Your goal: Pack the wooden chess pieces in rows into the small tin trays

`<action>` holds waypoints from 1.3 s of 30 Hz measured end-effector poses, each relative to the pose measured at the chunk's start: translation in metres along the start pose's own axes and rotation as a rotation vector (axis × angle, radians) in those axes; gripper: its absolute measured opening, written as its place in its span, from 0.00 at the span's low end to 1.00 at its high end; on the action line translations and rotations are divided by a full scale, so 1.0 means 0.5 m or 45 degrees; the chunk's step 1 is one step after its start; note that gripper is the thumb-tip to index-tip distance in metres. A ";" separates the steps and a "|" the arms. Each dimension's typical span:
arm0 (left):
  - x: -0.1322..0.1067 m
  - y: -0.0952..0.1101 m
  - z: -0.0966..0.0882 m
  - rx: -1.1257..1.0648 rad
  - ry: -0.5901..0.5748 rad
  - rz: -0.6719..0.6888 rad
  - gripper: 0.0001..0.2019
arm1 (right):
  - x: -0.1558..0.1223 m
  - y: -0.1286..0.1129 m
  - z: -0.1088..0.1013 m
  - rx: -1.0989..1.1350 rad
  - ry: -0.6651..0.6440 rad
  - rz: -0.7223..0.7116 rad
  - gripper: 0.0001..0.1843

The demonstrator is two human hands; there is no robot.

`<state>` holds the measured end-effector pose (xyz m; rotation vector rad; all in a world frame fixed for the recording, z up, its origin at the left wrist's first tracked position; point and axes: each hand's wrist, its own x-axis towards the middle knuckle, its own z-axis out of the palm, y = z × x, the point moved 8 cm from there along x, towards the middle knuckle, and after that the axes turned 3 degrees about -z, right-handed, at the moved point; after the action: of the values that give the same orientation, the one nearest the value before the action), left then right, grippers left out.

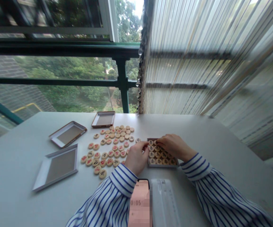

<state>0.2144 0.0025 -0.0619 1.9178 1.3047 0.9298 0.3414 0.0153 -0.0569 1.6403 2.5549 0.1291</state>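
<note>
Round wooden Chinese chess pieces [159, 154] with black characters lie in rows inside a shallow box [164, 166] on the white table. My right hand [173, 145] reaches over the box's far side, fingertips closed at a piece in the far row. At the box's left edge is my left hand [136, 157], its thumb and fingers bent together; whatever they hold is hidden. Left of that hand many loose chess pieces [110, 153] are spread out, some with red characters, some with black, others blank side up.
Three shallow lids or trays stand on the left: a grey one [76, 160], a brown-edged one [84, 129] and another [103, 126] at the back. Near me lie a phone [138, 201] showing a timer and a whitish translucent case [164, 201]. A string curtain [179, 69] hangs behind.
</note>
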 end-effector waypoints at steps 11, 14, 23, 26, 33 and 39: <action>-0.003 0.002 -0.002 0.010 0.016 0.026 0.11 | -0.004 -0.003 -0.004 0.003 -0.030 0.010 0.15; -0.002 0.002 -0.002 0.012 0.018 0.031 0.11 | -0.003 -0.004 -0.004 0.006 -0.048 0.012 0.14; -0.002 0.003 -0.004 0.014 0.011 0.025 0.11 | -0.005 -0.005 -0.013 -0.001 -0.012 -0.013 0.14; -0.001 0.003 -0.009 0.023 0.038 0.037 0.11 | -0.007 0.004 -0.024 -0.009 0.033 0.005 0.15; 0.001 -0.002 -0.025 0.095 0.080 0.033 0.10 | -0.020 0.031 -0.052 -0.012 0.128 0.073 0.16; -0.004 -0.006 -0.055 0.107 0.149 0.005 0.11 | -0.026 0.031 -0.068 -0.004 0.214 0.076 0.17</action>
<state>0.1899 0.0047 -0.0493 1.9554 1.4284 1.0175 0.3561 0.0092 -0.0207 1.7762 2.6235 0.2880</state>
